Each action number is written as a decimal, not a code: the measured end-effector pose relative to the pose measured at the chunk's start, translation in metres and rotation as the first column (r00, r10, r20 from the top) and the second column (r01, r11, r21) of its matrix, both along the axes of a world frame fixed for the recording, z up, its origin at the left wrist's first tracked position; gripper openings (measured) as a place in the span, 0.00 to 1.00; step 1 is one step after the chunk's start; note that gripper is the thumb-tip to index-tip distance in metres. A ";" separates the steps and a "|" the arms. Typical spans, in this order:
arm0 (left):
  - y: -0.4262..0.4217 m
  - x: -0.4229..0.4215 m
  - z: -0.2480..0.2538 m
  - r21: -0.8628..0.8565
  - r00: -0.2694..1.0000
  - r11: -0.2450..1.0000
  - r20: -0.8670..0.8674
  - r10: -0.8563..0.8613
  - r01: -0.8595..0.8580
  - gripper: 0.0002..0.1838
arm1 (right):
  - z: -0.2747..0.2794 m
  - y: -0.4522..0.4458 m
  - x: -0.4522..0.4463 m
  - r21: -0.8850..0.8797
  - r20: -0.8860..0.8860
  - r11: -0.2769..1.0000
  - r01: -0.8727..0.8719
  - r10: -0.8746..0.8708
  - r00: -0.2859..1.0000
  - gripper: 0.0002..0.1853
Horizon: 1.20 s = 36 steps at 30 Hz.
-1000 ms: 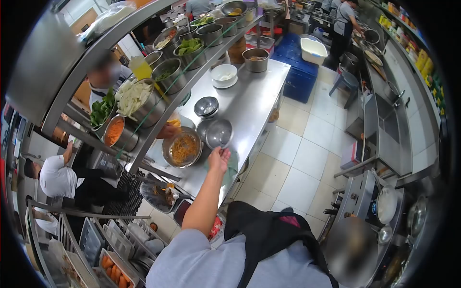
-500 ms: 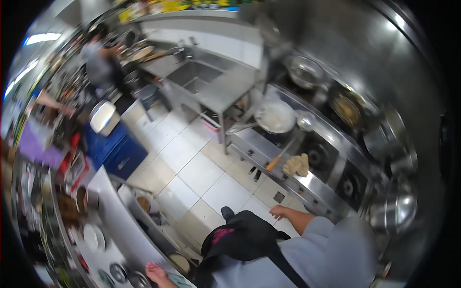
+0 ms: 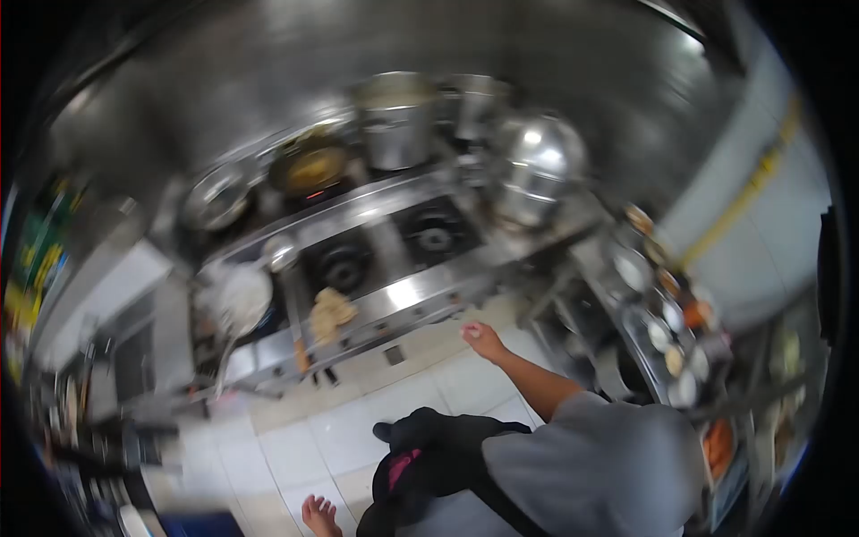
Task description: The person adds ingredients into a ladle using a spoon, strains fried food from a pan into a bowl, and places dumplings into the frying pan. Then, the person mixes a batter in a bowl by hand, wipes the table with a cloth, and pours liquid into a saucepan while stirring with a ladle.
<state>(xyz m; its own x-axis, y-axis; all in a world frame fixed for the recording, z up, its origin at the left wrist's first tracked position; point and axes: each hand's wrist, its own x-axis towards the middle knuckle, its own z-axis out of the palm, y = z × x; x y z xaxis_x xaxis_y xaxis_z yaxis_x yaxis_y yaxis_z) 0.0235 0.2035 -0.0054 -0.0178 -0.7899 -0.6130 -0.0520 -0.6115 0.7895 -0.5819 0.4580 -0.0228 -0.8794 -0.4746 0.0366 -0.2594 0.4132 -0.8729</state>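
Observation:
My right hand (image 3: 483, 342) hangs in the air in front of the stove (image 3: 407, 295), its fingers loosely bent and nothing seen in it. At the bottom edge my left hand (image 3: 319, 515) is over the floor, fingers apart and bare. Neither hand touches anything. Nearest to my right hand on the stove's front lies a tan cloth (image 3: 331, 315). Beside it rests a ladle (image 3: 281, 254) with an orange handle end. A pan (image 3: 243, 297) with pale contents stands on the left burner.
Behind the burners are a wok (image 3: 309, 170) with yellowish contents, a metal bowl (image 3: 219, 197), a tall pot (image 3: 397, 125) and a shiny rounded vessel (image 3: 539, 166). Several small bowls fill a counter (image 3: 640, 345) at the right. White tiles (image 3: 304, 447) cover the floor.
My view has swung to the right, so the stove now lies across the middle and the right-hand counter shows. The sink and the other people have left clear view.

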 end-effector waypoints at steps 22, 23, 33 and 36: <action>0.177 -0.402 0.044 0.029 0.522 0.534 0.172 -0.836 0.845 0.12 | 0.071 0.380 -0.202 -0.010 -0.441 0.406 0.914 -0.822 0.360 0.26; 0.184 -0.412 0.038 0.016 0.482 0.490 0.161 -0.861 0.871 0.12 | 0.068 0.384 -0.203 0.019 -0.511 0.421 0.907 -0.776 0.371 0.27; 0.207 -0.419 0.038 -0.073 0.524 0.522 0.217 -0.824 0.850 0.12 | 0.107 0.370 -0.164 0.020 -0.343 0.882 0.470 -0.435 0.832 0.25; 0.219 -0.408 0.056 -0.143 0.625 0.609 0.151 -0.766 0.780 0.12 | 0.113 0.323 -0.145 0.052 -0.228 0.972 0.227 -0.210 0.951 0.25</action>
<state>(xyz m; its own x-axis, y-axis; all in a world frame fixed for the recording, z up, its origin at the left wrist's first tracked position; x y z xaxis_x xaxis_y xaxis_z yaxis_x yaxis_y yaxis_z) -0.3841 0.4227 0.0509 -0.6385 -0.5941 -0.4892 -0.4955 -0.1691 0.8520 -0.7271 0.7814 0.0903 -0.9363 -0.2805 0.2112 -0.3364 0.5444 -0.7684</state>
